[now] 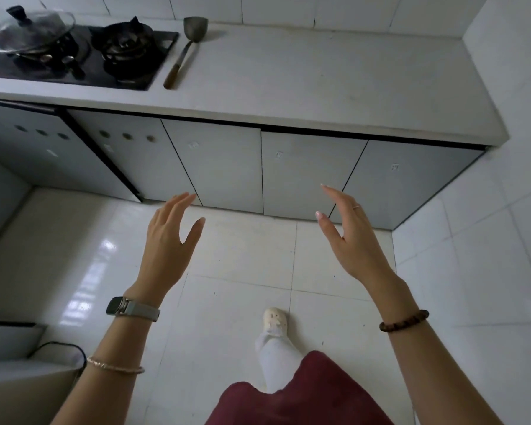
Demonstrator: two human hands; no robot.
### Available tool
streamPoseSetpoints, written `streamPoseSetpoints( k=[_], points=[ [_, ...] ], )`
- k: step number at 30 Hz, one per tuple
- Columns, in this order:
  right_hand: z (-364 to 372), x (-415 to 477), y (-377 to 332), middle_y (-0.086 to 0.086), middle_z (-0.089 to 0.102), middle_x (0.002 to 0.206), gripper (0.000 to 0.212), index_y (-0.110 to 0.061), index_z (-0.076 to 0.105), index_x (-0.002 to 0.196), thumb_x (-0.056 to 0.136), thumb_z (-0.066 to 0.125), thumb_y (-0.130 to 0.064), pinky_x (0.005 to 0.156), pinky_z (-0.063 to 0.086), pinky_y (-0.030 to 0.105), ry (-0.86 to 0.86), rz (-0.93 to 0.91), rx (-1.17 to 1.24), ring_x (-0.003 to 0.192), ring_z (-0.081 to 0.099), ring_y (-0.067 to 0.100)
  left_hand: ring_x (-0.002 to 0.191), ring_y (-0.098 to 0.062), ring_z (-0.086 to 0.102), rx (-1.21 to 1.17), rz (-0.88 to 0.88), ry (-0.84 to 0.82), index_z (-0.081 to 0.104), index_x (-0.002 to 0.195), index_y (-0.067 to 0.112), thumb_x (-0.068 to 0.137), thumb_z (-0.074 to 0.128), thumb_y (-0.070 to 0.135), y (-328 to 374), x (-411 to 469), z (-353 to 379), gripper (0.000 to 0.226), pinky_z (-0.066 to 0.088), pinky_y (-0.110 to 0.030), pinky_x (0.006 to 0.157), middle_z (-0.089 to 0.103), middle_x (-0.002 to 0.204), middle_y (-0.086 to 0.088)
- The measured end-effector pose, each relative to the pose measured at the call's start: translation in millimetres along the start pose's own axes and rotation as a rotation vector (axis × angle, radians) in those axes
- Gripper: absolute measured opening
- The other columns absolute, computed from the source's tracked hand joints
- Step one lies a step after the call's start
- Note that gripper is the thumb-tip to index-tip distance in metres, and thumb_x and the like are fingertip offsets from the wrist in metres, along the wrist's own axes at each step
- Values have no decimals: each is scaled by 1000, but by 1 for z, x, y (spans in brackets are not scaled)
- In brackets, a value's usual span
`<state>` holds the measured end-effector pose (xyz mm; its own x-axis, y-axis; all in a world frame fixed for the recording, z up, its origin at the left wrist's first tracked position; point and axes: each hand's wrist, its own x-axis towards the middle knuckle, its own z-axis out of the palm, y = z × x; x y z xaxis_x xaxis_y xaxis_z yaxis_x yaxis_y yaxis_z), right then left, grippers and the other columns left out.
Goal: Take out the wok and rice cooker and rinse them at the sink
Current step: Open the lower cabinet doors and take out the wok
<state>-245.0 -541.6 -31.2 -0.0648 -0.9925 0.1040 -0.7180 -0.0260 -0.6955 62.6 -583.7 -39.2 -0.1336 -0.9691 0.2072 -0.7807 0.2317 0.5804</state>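
Both hands were held open, fingers straight, nothing gripped: the left hand point(166, 240) and the right hand point(347, 237) were raised apart before closed cabinet doors point(227, 167). Well apart from both, a glass lid point(28, 32) was seen on the stove point(74, 72) at its left burner. Whether a wok lay under it could not be told. A ladle point(184, 53) was laid on the counter point(319, 81), just beside the stove.

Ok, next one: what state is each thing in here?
left hand: open, holding nothing
right hand: open, holding nothing
cabinet doors ahead of the hands: closed
glass lid: resting tilted on the stove's left side
right burner: bare, no flame visible
ladle: lying on the countertop, bowl tipped up
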Motion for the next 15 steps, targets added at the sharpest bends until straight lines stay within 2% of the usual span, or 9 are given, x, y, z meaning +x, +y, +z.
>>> streamPoseSetpoints(
  k=[4,9,15],
  points=[
    [3,50,8,-15,34,147,48,-32,30,145,99,39,-43,111,26,27,-9,20,23,136,28,3,137,-24,38,31,1,-7,47,140,17,96,52,31,-6,51,5,47,30,-48,114,47,144,-5],
    [13,101,21,-15,34,147,48,-32,31,145,99,38,-45,112,28,30,-46,55,55,136,30,3,136,-28,39,40,4,1,48,139,14,96,53,26,-11,105,15,46,31,-52,112,47,143,-8],
    [29,157,32,-15,36,146,48,-33,32,144,99,38,-46,110,30,28,-54,111,81,135,33,4,138,-26,36,39,44,-61,46,141,15,96,50,31,-28,169,35,48,28,-50,114,46,145,-8]
  ],
)
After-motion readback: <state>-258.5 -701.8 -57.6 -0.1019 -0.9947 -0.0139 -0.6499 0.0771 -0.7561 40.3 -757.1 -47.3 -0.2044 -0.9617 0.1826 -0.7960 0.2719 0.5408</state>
